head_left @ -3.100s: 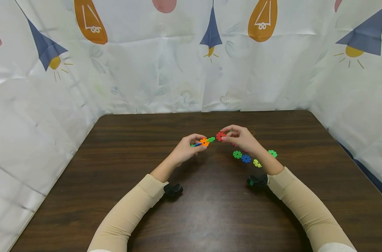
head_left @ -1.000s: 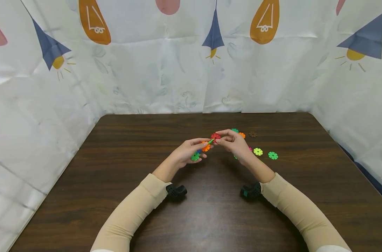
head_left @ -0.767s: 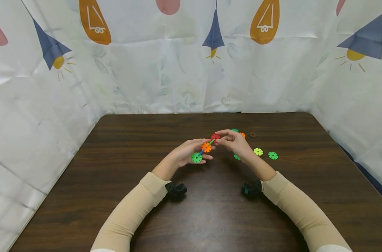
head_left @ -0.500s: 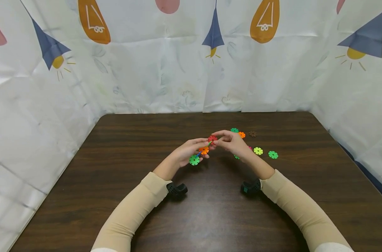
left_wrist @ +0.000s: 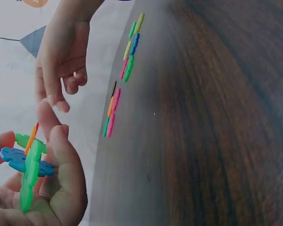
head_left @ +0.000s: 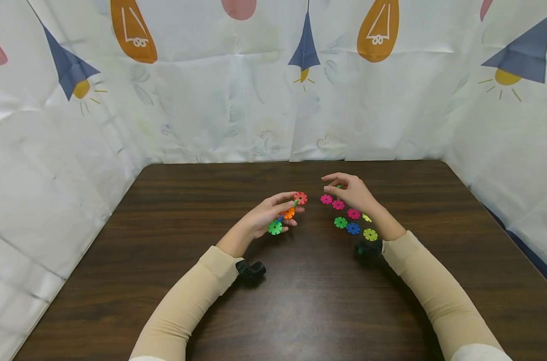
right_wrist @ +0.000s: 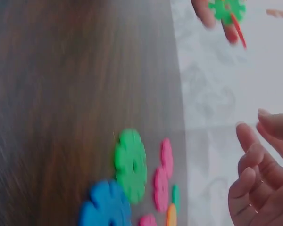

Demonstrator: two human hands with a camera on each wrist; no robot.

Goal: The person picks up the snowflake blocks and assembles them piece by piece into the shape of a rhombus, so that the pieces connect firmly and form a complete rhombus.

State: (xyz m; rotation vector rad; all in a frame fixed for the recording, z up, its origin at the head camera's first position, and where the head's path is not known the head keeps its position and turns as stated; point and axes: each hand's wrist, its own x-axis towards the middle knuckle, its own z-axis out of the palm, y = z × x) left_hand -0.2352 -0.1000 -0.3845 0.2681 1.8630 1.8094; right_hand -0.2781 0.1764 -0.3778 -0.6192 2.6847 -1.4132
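Observation:
My left hand holds a chain of interlocking plastic snowflake discs above the table. A green disc is at its near end. A blue disc, an orange disc and another green disc, seen edge-on, follow. At the far end sits a red disc. My right hand hovers apart from the chain, over the loose discs, its fingers relaxed and a gap between thumb and index finger. Nothing shows between those fingers in the right wrist view.
Loose discs lie flat near the right hand: several pink ones including a pink disc, a green disc, a blue disc and a yellow disc. The right hand and forearm hide others. A patterned sheet stands behind the table.
The red disc was first in my right hand, then met the chain. My right hand has let go of it and moved right, over the loose discs. The left hand keeps the chain.

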